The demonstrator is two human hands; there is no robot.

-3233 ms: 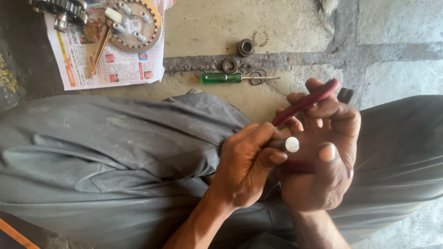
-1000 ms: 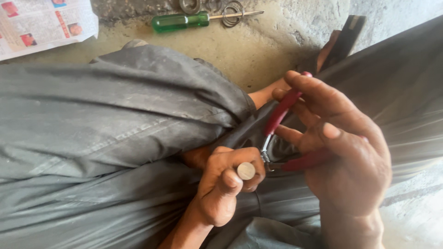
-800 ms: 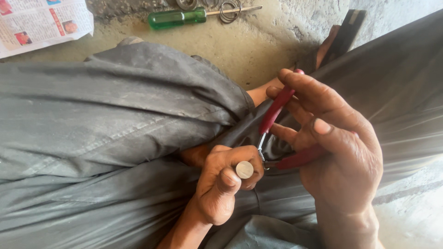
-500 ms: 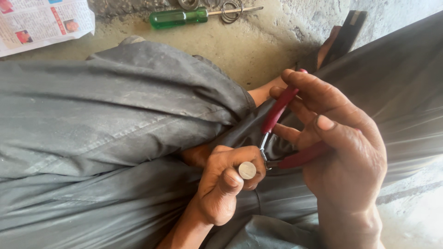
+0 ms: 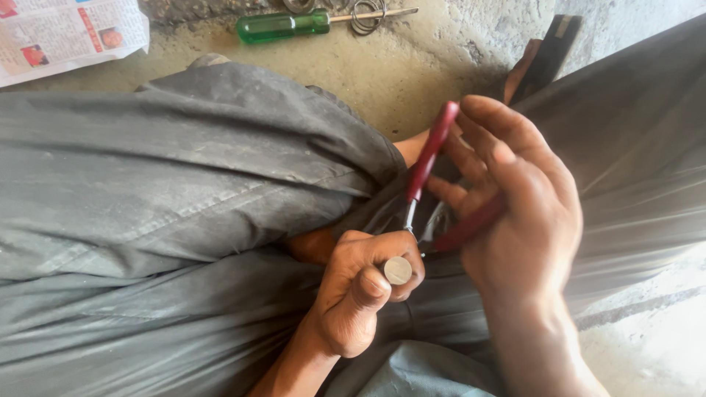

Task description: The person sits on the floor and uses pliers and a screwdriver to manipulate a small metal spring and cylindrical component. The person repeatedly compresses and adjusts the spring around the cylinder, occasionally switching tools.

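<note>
My left hand (image 5: pixel 358 294) is closed in a fist around a small round metal pin (image 5: pixel 398 270), whose flat silver end shows between thumb and forefinger. My right hand (image 5: pixel 518 213) grips a pair of pliers with red handles (image 5: pixel 428 156), the handles spread apart in my fingers. The pliers' metal jaws point down at the pin just above my left fist; the jaw tips are hidden behind the fist. Both hands work over my lap, which is covered in grey cloth (image 5: pixel 184 220).
On the concrete floor ahead lie a green-handled screwdriver (image 5: pixel 283 25) with wire rings (image 5: pixel 366 9) near its shaft, and a sheet of newspaper (image 5: pixel 66 33) at the top left. A dark sandal strap (image 5: pixel 548 55) shows at the upper right.
The view tilted down from the floor tools towards my lap. My left hand moved lower with the pin, and the pliers followed to its top. In the last second, little moved.
</note>
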